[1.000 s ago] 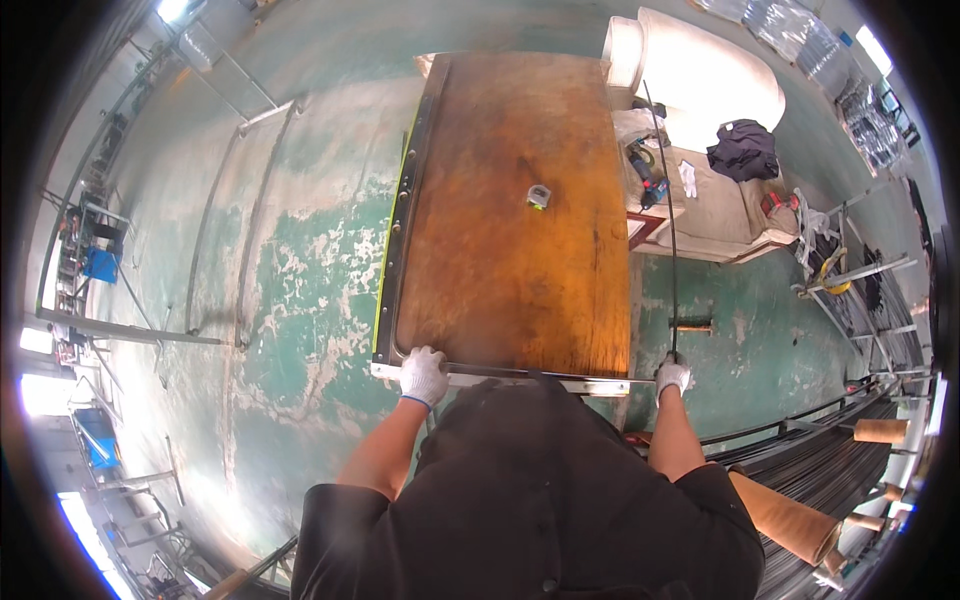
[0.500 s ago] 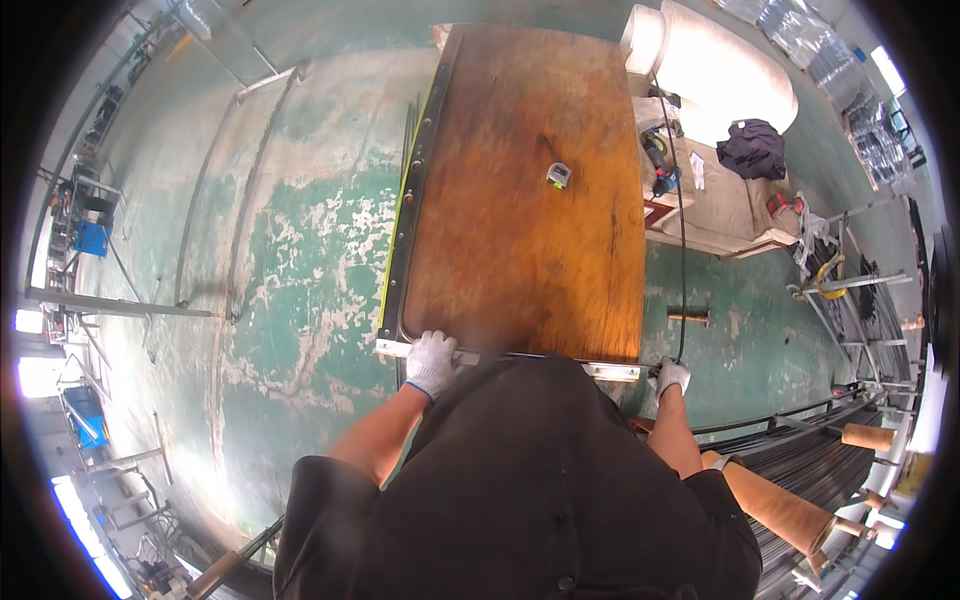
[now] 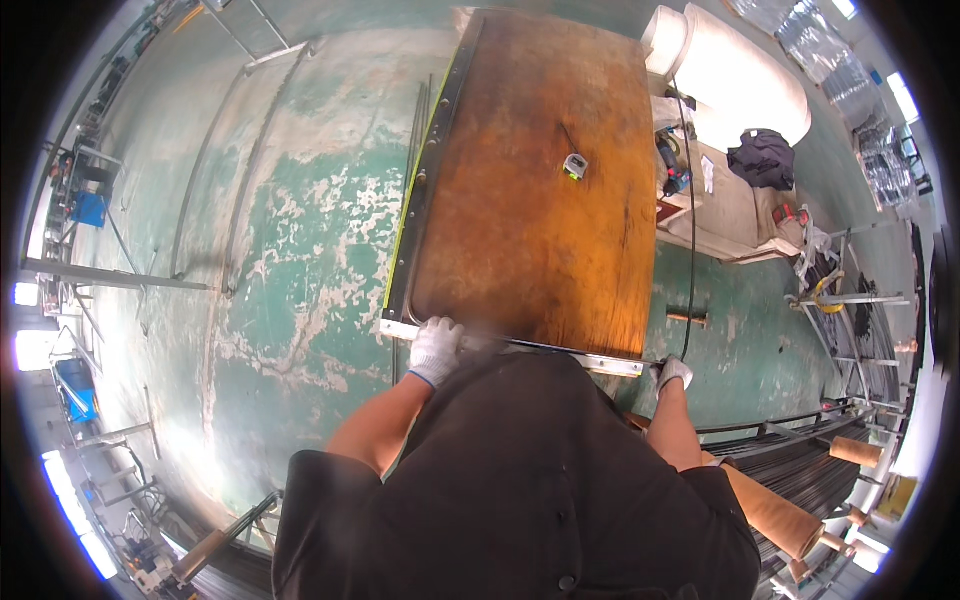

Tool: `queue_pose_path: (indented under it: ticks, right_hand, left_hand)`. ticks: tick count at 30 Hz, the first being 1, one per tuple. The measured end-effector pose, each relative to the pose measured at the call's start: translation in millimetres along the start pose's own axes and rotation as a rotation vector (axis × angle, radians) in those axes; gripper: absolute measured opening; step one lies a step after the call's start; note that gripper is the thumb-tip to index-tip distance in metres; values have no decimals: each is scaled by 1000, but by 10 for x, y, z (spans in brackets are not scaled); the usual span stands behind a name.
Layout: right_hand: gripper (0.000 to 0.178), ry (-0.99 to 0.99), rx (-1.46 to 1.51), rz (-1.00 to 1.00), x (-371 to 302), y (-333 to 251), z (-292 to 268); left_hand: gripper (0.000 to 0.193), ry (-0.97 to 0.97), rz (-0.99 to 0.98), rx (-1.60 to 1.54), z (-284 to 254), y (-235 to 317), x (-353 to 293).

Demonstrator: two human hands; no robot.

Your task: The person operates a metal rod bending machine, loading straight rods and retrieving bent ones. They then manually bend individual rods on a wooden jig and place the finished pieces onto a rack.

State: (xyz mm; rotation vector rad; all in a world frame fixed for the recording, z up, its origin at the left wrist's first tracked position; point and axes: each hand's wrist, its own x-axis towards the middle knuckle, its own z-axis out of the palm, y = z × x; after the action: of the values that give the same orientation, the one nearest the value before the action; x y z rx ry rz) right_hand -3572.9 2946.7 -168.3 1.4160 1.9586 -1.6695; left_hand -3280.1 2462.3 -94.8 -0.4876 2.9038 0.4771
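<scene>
My left hand (image 3: 437, 347), in a white knit glove, is curled over the near edge of a brown wooden tabletop (image 3: 540, 220), beside its left corner. A thin rod with a rounded bend follows the tabletop's left side and runs under these fingers; what lies inside the grip is partly hidden. Just past the near right corner, my gloved right hand (image 3: 673, 375) is closed round a long thin dark rod (image 3: 692, 250) that stretches away along the right side. A white metal strip (image 3: 612, 367) lines the near edge, its middle covered by my shirt. Toward the far right lies a tape measure (image 3: 574, 166).
A black rail (image 3: 421, 190) with bolts borders the tabletop's left side. To the right stand a pale padded seat (image 3: 725, 215) with a dark cloth (image 3: 762, 158), a power tool (image 3: 674, 165) and a large white roll (image 3: 735, 80). Long dark bars and a cardboard tube (image 3: 775, 508) lie at lower right.
The view has shifted slightly, so the tabletop and tape measure appear a little farther right. Both hands keep their places at the near edge, with no visible change of grip.
</scene>
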Motion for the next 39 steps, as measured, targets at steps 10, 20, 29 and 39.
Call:
queue_pose_path:
  ticks: [10,20,29,39]
  right_hand:
    - [24,-222,-17,113,108,418,143]
    - [23,-184,-96,82,24,322,120]
    - [20,-192,-49,108,3,358,131]
    - [33,18,-717,-176,772,35,-33]
  left_hand:
    - [17,-45,-40,22,-94,76,37]
    - [14,-61,-31,42,-205,136,62]
    - [15,-64,-1,74,-198,88,81]
    - [15,-97,4,60,-159,70,111]
